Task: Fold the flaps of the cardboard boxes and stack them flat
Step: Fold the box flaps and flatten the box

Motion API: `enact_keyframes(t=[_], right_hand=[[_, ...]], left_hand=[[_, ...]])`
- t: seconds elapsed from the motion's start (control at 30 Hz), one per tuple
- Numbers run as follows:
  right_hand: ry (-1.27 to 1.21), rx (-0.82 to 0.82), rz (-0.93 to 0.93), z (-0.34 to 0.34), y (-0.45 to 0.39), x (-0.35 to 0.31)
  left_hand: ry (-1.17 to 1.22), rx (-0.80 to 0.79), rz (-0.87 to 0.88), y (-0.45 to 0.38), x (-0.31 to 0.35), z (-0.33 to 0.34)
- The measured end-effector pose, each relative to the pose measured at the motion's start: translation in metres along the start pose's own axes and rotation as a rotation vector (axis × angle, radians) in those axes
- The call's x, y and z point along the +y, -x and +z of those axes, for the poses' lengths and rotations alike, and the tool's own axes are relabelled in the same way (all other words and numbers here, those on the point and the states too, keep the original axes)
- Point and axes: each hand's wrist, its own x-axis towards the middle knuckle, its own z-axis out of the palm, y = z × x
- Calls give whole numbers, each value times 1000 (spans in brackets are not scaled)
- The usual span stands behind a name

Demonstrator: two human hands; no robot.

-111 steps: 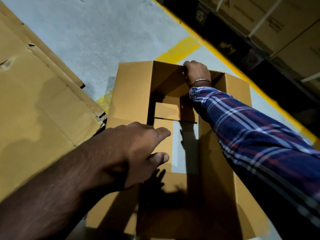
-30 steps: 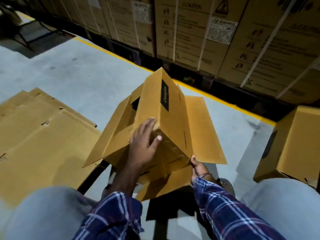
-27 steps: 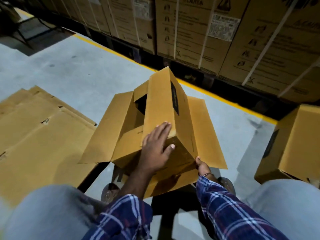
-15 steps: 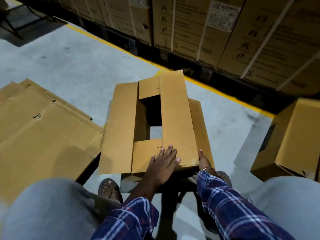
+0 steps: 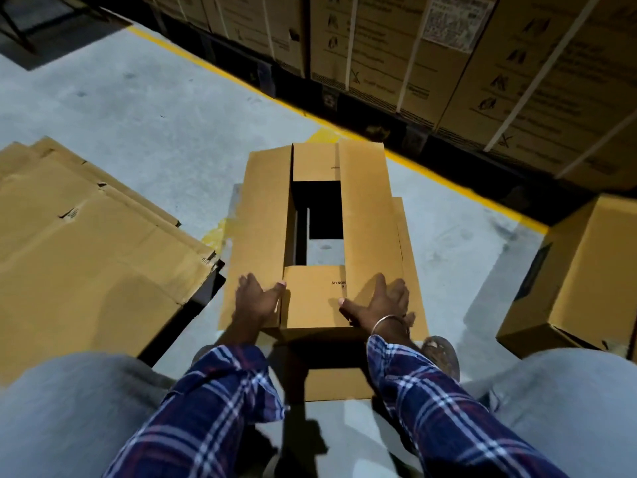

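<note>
Where hands (image 5: 258, 300) press: box (image 5: 265, 215) near edge.

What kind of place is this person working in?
Most likely a warehouse or storeroom: strapped, labelled cartons stand stacked along a yellow floor line on bare concrete, flattened cardboard is piled at the left, and both hands press on an open box.

The near flap (image 5: 312, 294) of the open box bears upside-down letters "SH NOR".
</note>
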Motion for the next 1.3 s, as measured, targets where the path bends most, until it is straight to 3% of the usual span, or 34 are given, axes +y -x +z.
enact_keyframes(t=[0.1,0.3,0.53,0.7,0.77,0.9,0.97,1.07,1.17,1.23,1.3], right_hand=[[29,2,47,7,-5,-1],[72,-27,129,2,-18,-4],[162,-42,127,6,-18,-7],[81,-50,122,-1,-14,-9],[-5,-76,93,-8,-15,-5],[-329,-82,-55,-29,-5,10],[-471,0,-194,-49,6,16],[-527,257,-354,-82,13,23],[-384,509,-209,-107,5,33],[-181,522,18,-118,-3,46],[62,422,130,-118,-14,60]], left_hand=[[302,-165,-115,-6,-6,7],[495,-379,-194,2,6,20],[466,-444,-264,8,12,20],[442,-349,-218,20,19,17],[358,-248,-168,20,22,8],[-154,-26,62,29,49,-26],[-253,-9,223,37,74,-49],[-378,-97,407,51,109,-81],[-589,-254,573,78,132,-104],[-703,-340,623,91,130,-111],[-856,-359,650,95,119,-112]])
